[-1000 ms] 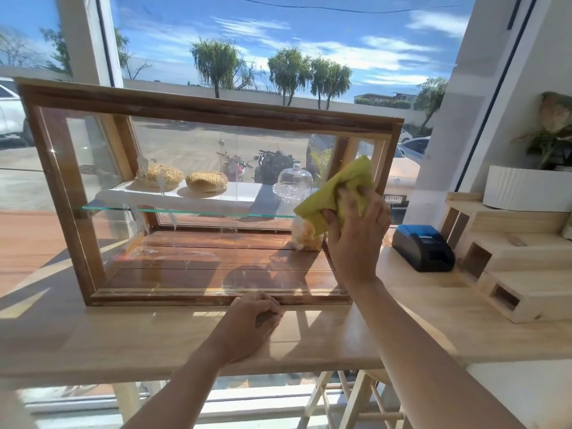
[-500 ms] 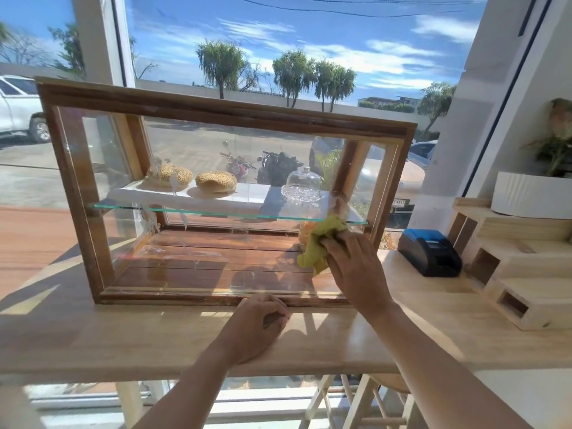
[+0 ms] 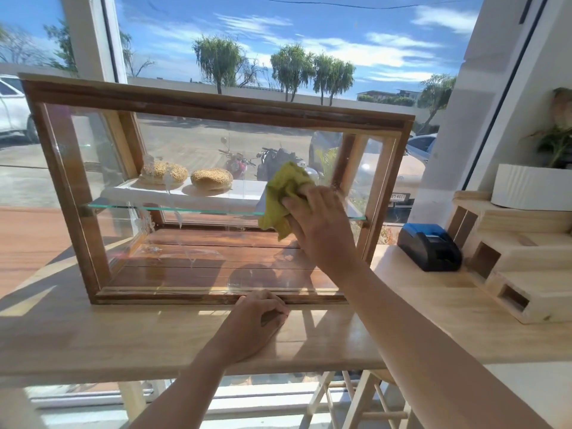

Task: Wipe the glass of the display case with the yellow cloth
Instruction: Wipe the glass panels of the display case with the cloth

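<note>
A wooden-framed display case [image 3: 58,168] with a glass front stands on a light wooden counter [image 3: 93,335]. My right hand [image 3: 322,224] presses a crumpled yellow cloth [image 3: 283,196] against the front glass, right of centre, at the height of the inner glass shelf [image 3: 173,209]. My left hand [image 3: 257,323] rests on the counter, fingers curled, touching the case's bottom frame rail. Two round breads [image 3: 212,179] lie on a white tray inside. Smears show on the left part of the glass.
A black and blue receipt printer [image 3: 430,246] sits right of the case. Beyond it stand stepped wooden boxes [image 3: 526,267] with a white planter [image 3: 532,187]. A wooden stool [image 3: 356,404] is under the counter. A window is behind the case.
My right hand, with the cloth, went down from the upper right of the glass to the lower part, then back up and left to shelf height. My left hand has stayed put.
</note>
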